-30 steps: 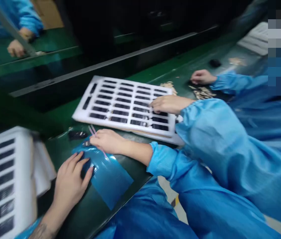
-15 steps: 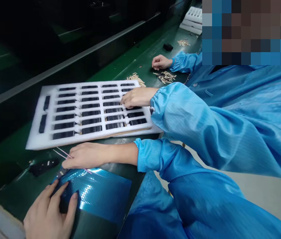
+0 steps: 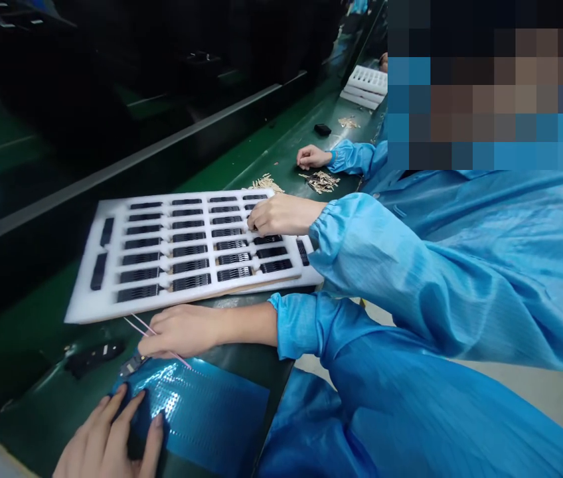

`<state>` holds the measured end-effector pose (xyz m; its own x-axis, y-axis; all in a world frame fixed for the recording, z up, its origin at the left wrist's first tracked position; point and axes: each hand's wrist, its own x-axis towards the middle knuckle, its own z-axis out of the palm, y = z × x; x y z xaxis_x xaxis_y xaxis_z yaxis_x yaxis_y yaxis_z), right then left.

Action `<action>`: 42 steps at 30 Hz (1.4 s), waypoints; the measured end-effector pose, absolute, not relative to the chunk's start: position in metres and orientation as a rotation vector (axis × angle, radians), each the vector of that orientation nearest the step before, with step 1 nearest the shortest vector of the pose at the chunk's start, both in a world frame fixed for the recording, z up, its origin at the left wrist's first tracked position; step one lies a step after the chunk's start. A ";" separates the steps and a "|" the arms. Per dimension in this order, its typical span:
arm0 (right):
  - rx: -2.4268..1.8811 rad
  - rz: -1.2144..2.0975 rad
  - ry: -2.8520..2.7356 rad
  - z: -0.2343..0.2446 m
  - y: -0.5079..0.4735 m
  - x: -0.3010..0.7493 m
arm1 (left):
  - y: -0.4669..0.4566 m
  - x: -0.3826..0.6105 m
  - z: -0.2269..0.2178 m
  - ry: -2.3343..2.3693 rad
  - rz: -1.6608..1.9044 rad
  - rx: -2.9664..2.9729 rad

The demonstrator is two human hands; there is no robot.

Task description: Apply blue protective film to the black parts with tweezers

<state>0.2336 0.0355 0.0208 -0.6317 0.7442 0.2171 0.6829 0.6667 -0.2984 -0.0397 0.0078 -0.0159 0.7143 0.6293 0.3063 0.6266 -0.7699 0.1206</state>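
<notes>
My left hand lies flat with its fingers spread on a shiny blue film sheet at the near edge of the green bench. My right hand is closed in a pinch on thin pink tweezers, just above the sheet's top edge. A small dark part sits at the sheet's corner between my two hands. Beyond my right hand is a white foam tray with rows of slots that hold black parts.
A co-worker in a blue coat sits to my right, one hand on the tray's right side, the other hand beside a pile of small tan pieces. A loose black part lies left of my right hand. More white trays are stacked farther along.
The view has swung from the left to the right and then dropped a little. My hands have stayed on the blue sheet and the tweezers. The co-worker's hand remains on the tray.
</notes>
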 end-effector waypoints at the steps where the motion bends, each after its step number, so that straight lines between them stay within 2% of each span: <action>1: -1.149 0.274 -2.569 0.023 0.036 0.233 | 0.007 -0.038 -0.012 1.050 0.519 2.910; 7: -1.127 0.155 -2.555 0.021 0.035 0.222 | 0.001 -0.035 0.000 1.074 0.476 2.939; 14: -1.290 0.040 -2.542 0.015 0.033 0.225 | -0.001 -0.031 0.008 1.227 0.255 3.035; 23: -1.275 0.017 -2.390 0.002 0.018 0.219 | -0.018 -0.029 0.018 1.307 0.403 2.800; 30: -1.192 0.077 -2.215 -0.002 0.015 0.222 | -0.012 -0.032 0.008 1.357 0.495 2.587; 33: -0.982 0.300 -2.048 0.010 -0.001 0.218 | -0.012 -0.032 0.008 1.335 0.572 2.489; 38: -0.744 1.108 -1.635 0.018 -0.021 0.202 | -0.010 -0.036 0.008 1.270 0.571 2.433; 42: -0.892 1.293 -1.565 0.012 -0.020 0.195 | -0.010 -0.037 0.008 1.270 0.549 2.383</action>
<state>0.1954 -0.0200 0.0124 -0.3433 0.9204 0.1872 -0.0103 0.1956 -0.9806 -0.0371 -0.0096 0.0077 0.5144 0.8429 0.1581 0.6928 -0.5170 0.5027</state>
